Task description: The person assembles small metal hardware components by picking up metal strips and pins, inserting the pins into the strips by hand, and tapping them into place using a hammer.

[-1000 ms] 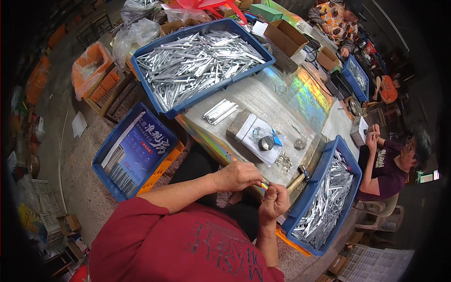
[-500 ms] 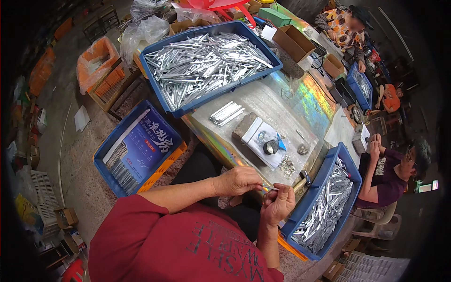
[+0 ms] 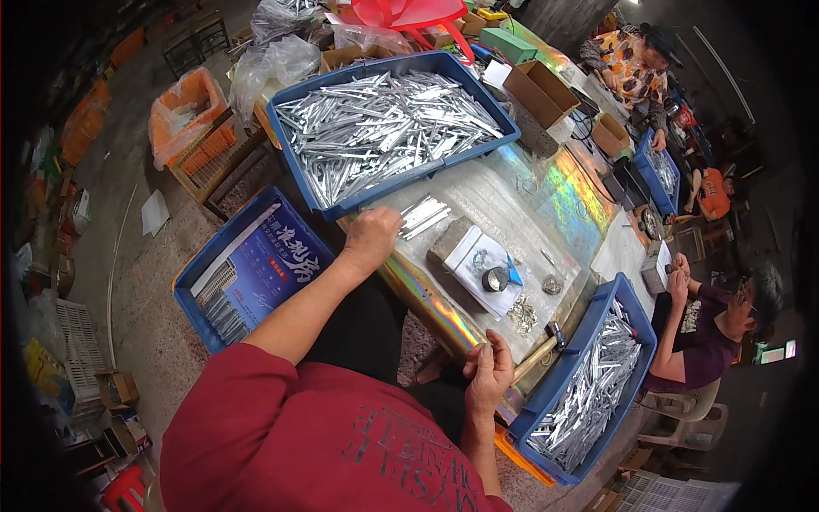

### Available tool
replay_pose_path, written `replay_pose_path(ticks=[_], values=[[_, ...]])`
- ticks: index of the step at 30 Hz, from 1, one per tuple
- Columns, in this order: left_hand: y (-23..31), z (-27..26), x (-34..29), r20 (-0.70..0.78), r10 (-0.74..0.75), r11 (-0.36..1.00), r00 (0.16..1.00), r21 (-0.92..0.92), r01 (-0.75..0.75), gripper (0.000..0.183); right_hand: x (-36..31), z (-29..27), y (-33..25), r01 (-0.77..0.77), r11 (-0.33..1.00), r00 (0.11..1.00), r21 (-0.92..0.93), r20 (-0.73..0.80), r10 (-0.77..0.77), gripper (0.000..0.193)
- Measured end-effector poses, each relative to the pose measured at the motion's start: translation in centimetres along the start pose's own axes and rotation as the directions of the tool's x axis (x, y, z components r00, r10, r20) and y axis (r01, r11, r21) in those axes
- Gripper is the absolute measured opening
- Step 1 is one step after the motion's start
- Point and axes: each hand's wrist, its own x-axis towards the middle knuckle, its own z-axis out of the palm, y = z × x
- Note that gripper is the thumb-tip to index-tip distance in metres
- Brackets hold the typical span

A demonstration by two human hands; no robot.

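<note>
My left hand reaches over the table's near left edge with its fingers curled. It is next to a small row of slim silvery metal strips; whether it grips one is hidden. By the table's front edge is my right hand, thumb and fingers drawn together; anything between them is too small to make out. Beyond it stands a block with white paper on top, bearing a small round dark tin and a blue scrap. Small metal bits lie beside the block.
A big blue tray heaped with metal strips stands at the back left, another blue tray at my right. A hammer lies near that one. A blue bin holds a printed sheet at my left. Two people sit across at the right.
My left hand has left my right hand and moved left to the row of strips. The slim piece between both hands no longer shows. My right hand has shifted slightly left.
</note>
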Motion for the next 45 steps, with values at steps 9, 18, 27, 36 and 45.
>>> replay_pose_path(ticks=[9, 18, 27, 36, 45], values=[[-1.9, 2.1, 1.5, 0.046, -0.063, 0.989, 0.997, 0.136, 0.056, 0.013, -0.4, -0.5, 1.0, -0.049, 0.999, 0.998, 0.016, 0.045, 0.049, 0.022], [0.8, -1.4, 0.3, -0.048, 0.082, 0.995, 0.996, 0.060, -0.079, 0.009, -0.8, -0.4, 1.6, -0.084, 0.996, 0.994, 0.010, 0.066, 0.083, 0.019], [-5.4, -5.8, 5.9, 0.074, -0.123, 0.982, 0.990, 0.156, 0.110, 0.014, -1.0, -0.7, 2.5, -0.071, 0.997, 0.996, -0.022, 0.043, 0.072, 0.017], [-6.8, -5.4, 7.0, 0.374, -0.264, 0.955, 0.889, 0.232, 0.186, 0.014, -1.2, -0.4, 2.5, -0.089, 0.996, 0.994, -0.026, 0.061, 0.091, 0.018], [-5.6, -7.1, 6.6, 0.009, -0.239, 0.935, 0.971, -0.267, 0.233, 0.010, -1.6, -0.8, 2.4, -0.113, 0.992, 0.991, -0.054, 0.071, 0.116, 0.017]])
